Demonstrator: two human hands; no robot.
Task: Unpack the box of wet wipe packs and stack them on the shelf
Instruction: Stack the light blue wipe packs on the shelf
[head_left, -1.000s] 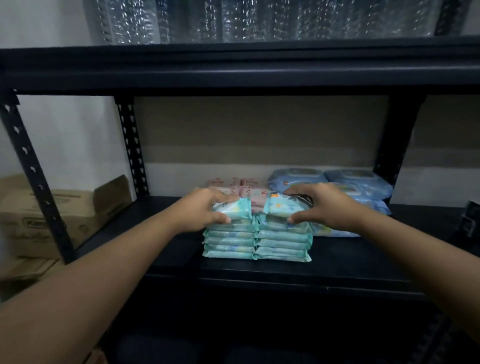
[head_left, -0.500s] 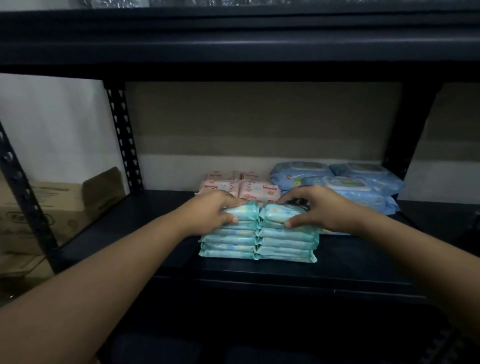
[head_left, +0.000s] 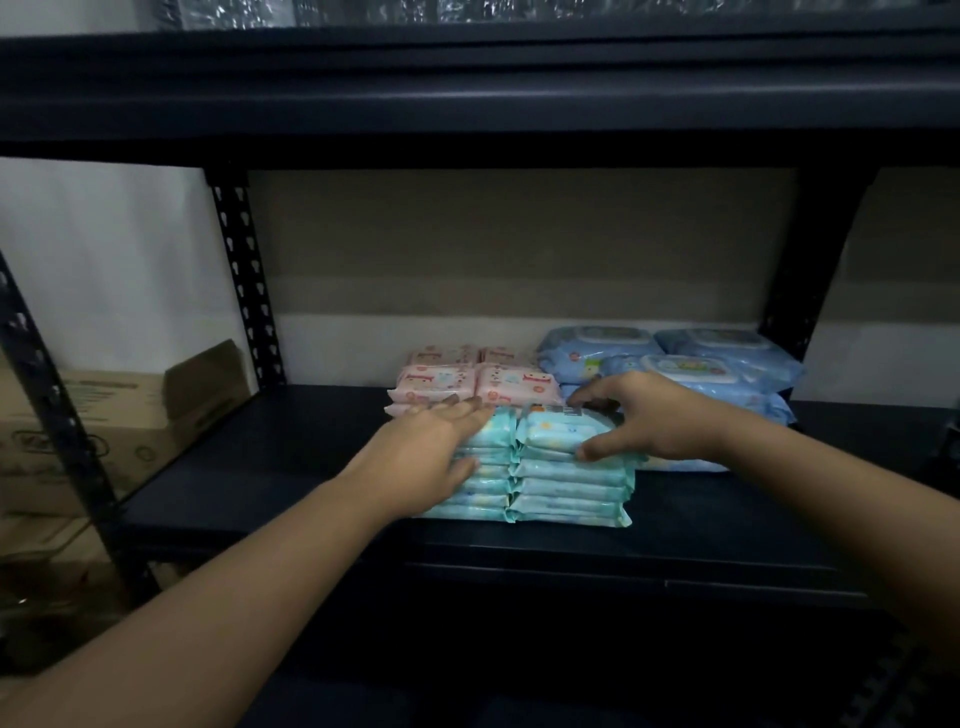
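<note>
Near: two bare forearms reaching in from the bottom corners toward the dark metal shelf board (head_left: 260, 499).

On the board, near edge, middle: two side-by-side stacks of teal soft-plastic wet wipe packs (head_left: 571, 486), touching each other, several packs high. Print on the wrappers too small and dim to read.

Left hand (head_left: 431, 447) laid flat on the top of the left stack, fingers straight and together, thumb down against the stack's near face; nothing gripped.

Right hand (head_left: 644, 421) over the top pack of the right stack (head_left: 558, 434), thumb on its near edge, fingers curved over the far edge; pinching that pack. Barcode patch visible on the pack's top, digits unreadable.

Farther back, left: pink soft wet wipe packs (head_left: 475, 384) in rows; lettering present, not legible.

Far right: larger blue wet wipe packs with white flip lids (head_left: 691, 364), piled, just behind the right hand.

Far left, beyond the perforated upright: brown cardboard boxes (head_left: 130, 410), printing blurred.
</note>
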